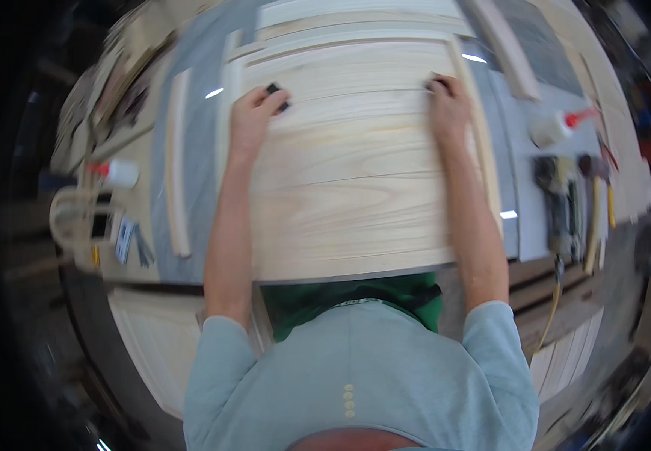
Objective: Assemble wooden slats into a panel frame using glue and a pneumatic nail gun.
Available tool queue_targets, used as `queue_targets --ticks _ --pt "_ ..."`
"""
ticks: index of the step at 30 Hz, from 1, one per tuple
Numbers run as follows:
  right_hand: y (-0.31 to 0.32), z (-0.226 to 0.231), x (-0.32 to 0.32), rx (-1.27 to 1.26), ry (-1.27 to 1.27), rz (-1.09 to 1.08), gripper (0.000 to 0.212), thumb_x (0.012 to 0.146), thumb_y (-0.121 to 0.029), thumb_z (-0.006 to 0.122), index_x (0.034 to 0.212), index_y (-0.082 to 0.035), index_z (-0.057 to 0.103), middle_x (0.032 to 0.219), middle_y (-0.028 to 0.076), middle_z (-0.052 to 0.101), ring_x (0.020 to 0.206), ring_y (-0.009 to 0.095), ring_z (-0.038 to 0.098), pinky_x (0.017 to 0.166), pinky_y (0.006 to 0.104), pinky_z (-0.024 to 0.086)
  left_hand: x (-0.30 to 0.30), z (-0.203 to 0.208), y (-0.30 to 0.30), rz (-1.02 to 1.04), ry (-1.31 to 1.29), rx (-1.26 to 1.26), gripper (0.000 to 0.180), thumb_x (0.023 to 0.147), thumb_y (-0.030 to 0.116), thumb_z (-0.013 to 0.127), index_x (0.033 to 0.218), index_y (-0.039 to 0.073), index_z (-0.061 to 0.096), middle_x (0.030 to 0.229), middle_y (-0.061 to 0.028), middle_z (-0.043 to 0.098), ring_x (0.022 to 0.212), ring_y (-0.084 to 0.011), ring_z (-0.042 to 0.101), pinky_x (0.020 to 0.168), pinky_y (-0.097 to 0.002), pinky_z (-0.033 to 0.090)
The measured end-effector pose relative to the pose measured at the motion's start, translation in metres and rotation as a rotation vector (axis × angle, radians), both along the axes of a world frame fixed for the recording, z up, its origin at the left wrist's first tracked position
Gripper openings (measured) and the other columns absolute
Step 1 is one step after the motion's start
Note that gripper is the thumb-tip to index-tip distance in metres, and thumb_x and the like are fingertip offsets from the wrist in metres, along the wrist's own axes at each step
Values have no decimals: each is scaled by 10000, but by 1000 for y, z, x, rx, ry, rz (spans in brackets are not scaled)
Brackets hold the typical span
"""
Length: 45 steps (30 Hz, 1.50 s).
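Note:
A pale wooden panel (348, 177) of several boards lies on the bench in front of me, with wooden frame strips along its far edge and sides. Near its far left corner, my left hand (252, 120) is closed around a small black block (281, 98). Toward the far right corner, my right hand (450, 113) pinches a small dark piece (434, 83), mostly covered by the fingers and blurred. Both forearms reach over the panel. A loose wood strip (179, 165) lies left of it.
White glue bottles with red tips stand or lie at left (122, 174) and right (549, 131). A nail gun (560, 207) with a hose and a hammer (593, 218) lie at the right. Another wooden panel (149, 338) stands below the bench at left.

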State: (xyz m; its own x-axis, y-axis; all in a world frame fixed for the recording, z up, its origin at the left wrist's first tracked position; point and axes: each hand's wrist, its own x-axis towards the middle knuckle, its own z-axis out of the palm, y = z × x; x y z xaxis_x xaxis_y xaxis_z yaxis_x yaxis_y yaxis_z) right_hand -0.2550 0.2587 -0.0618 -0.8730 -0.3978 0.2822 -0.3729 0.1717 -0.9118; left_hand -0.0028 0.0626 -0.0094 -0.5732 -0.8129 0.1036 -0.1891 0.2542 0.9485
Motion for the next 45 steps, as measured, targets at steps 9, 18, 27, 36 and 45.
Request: queue_targets --ticks 9,18,27,36,45 --pt "20 -6 -27 -188 -154 131 187 905 -85 560 1072 -13 602 942 51 597 829 121 565 745 236 478 168 1 33 254 -202 129 161 891 164 586 820 28 637 772 -17 652 670 -78 552 604 -212 423" --pt "102 55 -23 -20 -229 211 281 905 -103 571 1173 -29 612 951 46 612 805 103 568 733 225 491 204 -9 20 291 -556 117 245 886 181 568 974 -37 636 686 -31 585 604 -124 541 564 -273 436" --pt "253 75 -11 611 -82 -10 244 889 -92 577 1117 -8 599 888 50 600 818 138 580 748 284 480 178 13 48 337 -681 -364 398 897 219 588 1249 33 574 1121 -130 613 926 -186 576 840 -299 458" --pt "262 53 14 543 298 -31 265 879 -127 574 1121 -27 613 961 122 639 884 239 613 814 305 473 131 11 68 123 -645 -296 409 898 230 591 1254 31 570 1162 -129 595 948 -206 583 852 -311 460" --pt "190 24 26 620 290 -32 343 788 -260 654 926 53 629 979 198 562 907 321 562 821 364 454 95 -1 39 154 -717 -464 488 853 261 615 1256 -5 550 1175 -158 576 978 -253 565 893 -341 440"
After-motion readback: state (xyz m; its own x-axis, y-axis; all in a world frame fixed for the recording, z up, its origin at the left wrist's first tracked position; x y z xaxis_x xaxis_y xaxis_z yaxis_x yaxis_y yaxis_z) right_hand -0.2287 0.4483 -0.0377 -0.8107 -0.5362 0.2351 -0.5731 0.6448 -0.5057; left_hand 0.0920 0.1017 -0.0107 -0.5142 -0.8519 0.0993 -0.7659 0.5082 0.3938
